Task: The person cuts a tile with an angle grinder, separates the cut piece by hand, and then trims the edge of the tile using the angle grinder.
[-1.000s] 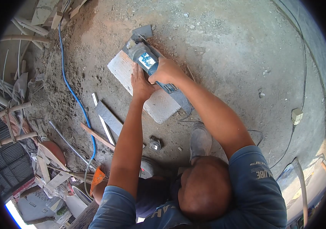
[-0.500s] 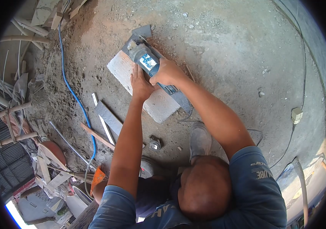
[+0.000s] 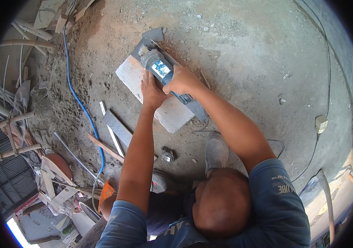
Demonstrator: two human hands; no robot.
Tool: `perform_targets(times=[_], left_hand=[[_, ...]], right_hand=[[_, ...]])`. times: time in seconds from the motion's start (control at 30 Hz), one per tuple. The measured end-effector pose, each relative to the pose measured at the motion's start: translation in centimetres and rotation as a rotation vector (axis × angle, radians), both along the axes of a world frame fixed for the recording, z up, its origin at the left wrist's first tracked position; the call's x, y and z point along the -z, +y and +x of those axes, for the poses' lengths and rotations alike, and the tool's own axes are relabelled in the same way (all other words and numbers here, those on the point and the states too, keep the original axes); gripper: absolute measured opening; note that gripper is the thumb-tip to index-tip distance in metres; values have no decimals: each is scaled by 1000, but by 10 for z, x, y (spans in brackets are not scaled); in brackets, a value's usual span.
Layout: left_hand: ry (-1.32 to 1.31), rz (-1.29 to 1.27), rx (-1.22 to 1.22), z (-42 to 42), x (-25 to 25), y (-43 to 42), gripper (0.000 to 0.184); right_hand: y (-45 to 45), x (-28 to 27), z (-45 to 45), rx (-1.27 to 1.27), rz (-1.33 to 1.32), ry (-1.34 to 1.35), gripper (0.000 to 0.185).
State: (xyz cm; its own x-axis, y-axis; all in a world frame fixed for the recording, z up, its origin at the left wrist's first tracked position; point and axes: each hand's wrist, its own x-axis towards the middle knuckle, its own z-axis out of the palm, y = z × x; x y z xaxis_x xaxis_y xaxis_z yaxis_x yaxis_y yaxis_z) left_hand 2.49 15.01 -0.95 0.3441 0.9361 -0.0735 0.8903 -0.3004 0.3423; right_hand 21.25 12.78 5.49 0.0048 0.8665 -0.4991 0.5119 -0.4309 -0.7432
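Note:
My right hand (image 3: 182,79) is wrapped round the body of a blue power tool (image 3: 160,67) with a white label, its head toward the upper left. Below the tool lies a dark grey slab (image 3: 138,50), partly covered by it, on a pale block (image 3: 172,116). My left hand (image 3: 153,93) lies on the pale block just left of the tool, fingers stretched toward the tool's head. The tool's cutting edge is too small to make out.
A blue hose (image 3: 74,96) runs down the left. Nearer my left arm lie a grey strip (image 3: 117,126), a wooden strip (image 3: 105,147) and a small round dark object (image 3: 167,155). A cable adapter (image 3: 321,124) is at the right; scrap wood fills the far left.
The power tool and my right hand have shifted very slightly down and right along the slab. My left hand has stayed nearly still.

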Motion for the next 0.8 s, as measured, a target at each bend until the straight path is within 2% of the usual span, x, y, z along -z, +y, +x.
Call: perform_targets(times=[0.1,0.4,0.63,0.7,0.8], left_hand=[[6,-5,2,2,-3,-1,123],[12,6,-21,5,-6,-2,122],[17,10,-20,4,-2,-1,114],[20,15,-15,3,-1,-1,114],[9,41,-4,0,1,0,114]], right_hand=[[-1,-2,0,1,-38,-3,80],[-6,2,1,-3,23,-10,79],[-9,3,3,-8,2,-13,78],[-11,0,6,-26,-9,25,90],[-12,2,5,-23,0,18,92]])
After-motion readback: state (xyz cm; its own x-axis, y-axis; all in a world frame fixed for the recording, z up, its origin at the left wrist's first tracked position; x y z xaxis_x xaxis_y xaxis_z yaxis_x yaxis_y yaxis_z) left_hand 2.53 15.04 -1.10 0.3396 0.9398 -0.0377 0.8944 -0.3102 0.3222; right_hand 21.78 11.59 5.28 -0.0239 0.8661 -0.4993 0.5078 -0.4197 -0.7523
